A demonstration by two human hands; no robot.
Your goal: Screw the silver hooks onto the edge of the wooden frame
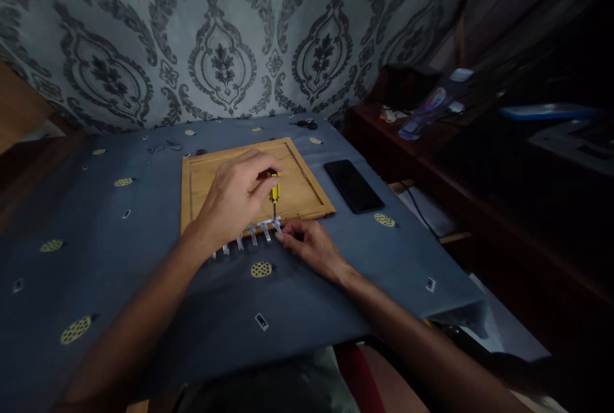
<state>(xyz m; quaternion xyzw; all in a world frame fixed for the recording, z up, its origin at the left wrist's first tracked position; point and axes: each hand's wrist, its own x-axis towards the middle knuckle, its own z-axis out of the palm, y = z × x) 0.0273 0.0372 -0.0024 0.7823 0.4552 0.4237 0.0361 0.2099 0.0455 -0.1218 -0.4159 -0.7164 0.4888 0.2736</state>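
My left hand (235, 190) is closed around the top of a small yellow and black screwdriver (275, 192). The screwdriver stands upright, its shaft pointing down at the right end of a metal hook rail (254, 233). Several hooks of the rail hang over the near edge of a framed wooden board (300, 188), which lies on the table. With fingertips closed at the rail's rightmost hook, my right hand (314, 245) rests low beside the board's near edge. Whether the screwdriver tip sits in a screw is too small to tell.
A black phone (354, 186) lies right of the board. Keys (307, 124) and a thin dark item (165, 146) are near the back of the cloth-covered table (144, 285). A plastic bottle (434, 106) leans on the dark furniture at right. Patterned fabric hangs behind.
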